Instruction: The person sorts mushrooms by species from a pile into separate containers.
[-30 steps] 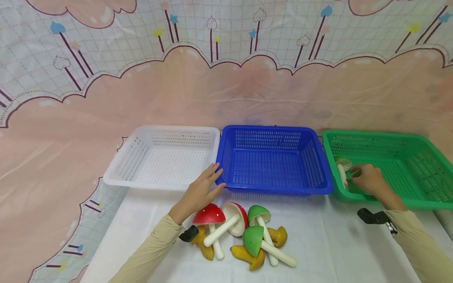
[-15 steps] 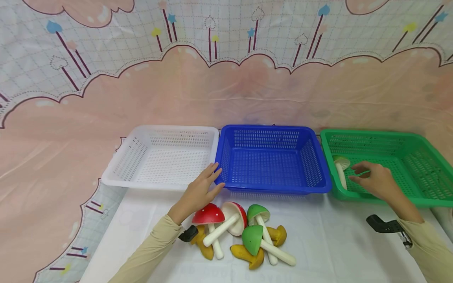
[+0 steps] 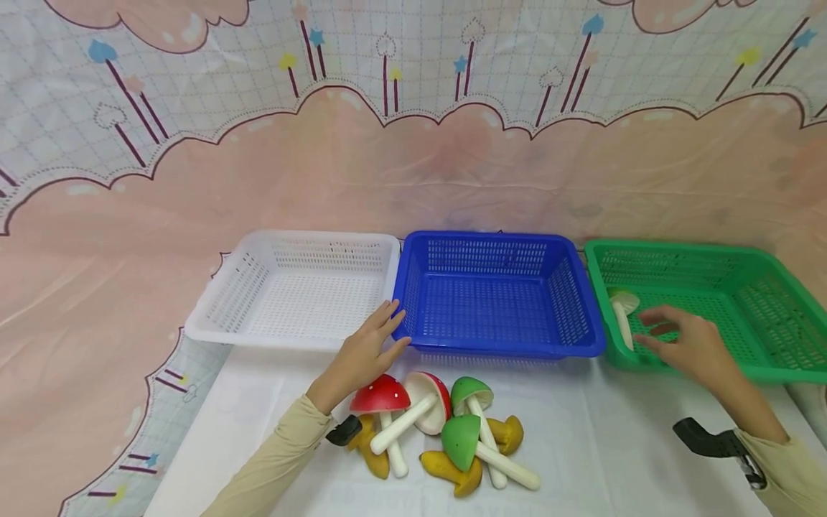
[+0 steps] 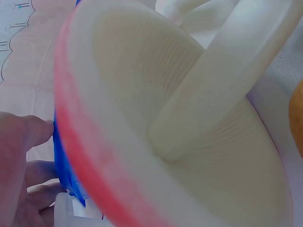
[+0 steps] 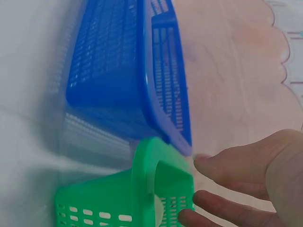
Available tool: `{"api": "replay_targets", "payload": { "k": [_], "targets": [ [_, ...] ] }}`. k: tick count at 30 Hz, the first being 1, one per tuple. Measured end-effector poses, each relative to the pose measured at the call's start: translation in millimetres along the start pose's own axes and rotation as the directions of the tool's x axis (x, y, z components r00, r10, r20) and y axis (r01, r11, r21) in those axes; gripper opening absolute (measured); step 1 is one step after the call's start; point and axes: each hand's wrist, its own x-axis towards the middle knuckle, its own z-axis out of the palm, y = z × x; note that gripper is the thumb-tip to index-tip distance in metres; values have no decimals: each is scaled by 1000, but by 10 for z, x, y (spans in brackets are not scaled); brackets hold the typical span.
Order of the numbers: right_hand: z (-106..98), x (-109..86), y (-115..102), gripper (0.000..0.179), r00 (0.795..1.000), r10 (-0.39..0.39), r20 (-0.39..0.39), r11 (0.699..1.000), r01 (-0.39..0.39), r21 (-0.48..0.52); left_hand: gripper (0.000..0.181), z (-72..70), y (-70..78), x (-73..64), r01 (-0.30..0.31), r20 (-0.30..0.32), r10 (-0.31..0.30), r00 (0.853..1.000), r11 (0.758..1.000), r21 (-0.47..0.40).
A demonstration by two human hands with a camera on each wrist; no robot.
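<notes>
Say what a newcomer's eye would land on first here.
Probably the row of three: white basket left, blue basket middle, green basket right. Next, the pile of red-capped mushrooms, green-capped mushrooms and yellowish-brown ones on the white cloth in front. Then the right hand at the green basket, near a lone mushroom inside.

The head camera looks forward and down across the desk [image 3: 601,459] at the widest range, covering the white basket [image 3: 222,330], blue basket [image 3: 504,352], green basket [image 3: 775,373] and patterned backdrop [image 3: 420,165]. The left wrist camera faces the underside of a red-capped mushroom [image 4: 128,80] at very close range. The right wrist camera views the baskets' outer walls from low, rolled sideways, backdrop at image right. All three views share the blue basket; head and right wrist share the green.
</notes>
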Motion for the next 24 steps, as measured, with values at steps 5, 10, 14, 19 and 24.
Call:
{"api": "replay_targets", "payload": {
  "k": [5,10,14,19,24],
  "targets": [
    [0,-99,-104,29,999,-26,-42,999,27,32,54,4,0,-6,-8,-13,8,1000,1000,0],
    [-3,-173,-209,30,996,-55,-66,997,58,44,54,-2,3,-3,-14,-14,14,1000,1000,4],
    [-1,-231,-301,31,994,-78,-83,996,82,45,53,0,3,-3,-18,-15,18,1000,1000,5],
    [22,-303,-397,33,991,-98,-95,994,103,49,53,9,-3,-9,-23,-25,23,999,1000,14],
    [57,-372,-483,32,990,-102,-93,991,110,80,53,11,-3,-9,-19,-24,19,1000,1000,13]
  ]
}}
